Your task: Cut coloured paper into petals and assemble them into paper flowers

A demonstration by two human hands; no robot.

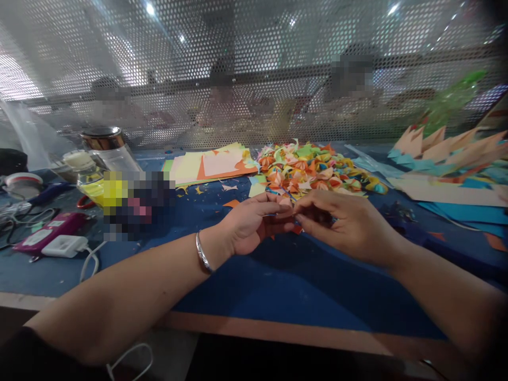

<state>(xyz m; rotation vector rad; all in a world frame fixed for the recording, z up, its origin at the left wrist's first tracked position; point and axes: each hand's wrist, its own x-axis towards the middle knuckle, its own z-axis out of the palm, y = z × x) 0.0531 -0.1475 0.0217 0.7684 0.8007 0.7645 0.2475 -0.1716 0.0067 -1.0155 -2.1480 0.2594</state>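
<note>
Fingers of the left hand [252, 221] and right hand [345, 225] pinch an apparently small pale-pink paper piece [284, 201], probably light, creasable, best held by its edges.

A blue tbl [254, 296] w/ a pinkish-brown front edge [278, 329] stands before a gray wall [254, 47] full of tiny holes, & a few sm. white lights [150, 9] shine up top.

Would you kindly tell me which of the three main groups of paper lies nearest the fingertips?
The multicoloured heap of small folded pieces, just beyond the fingertips; the flat stacked sheets lie farther left, the pointed peach-and-blue pieces farther right.
</note>
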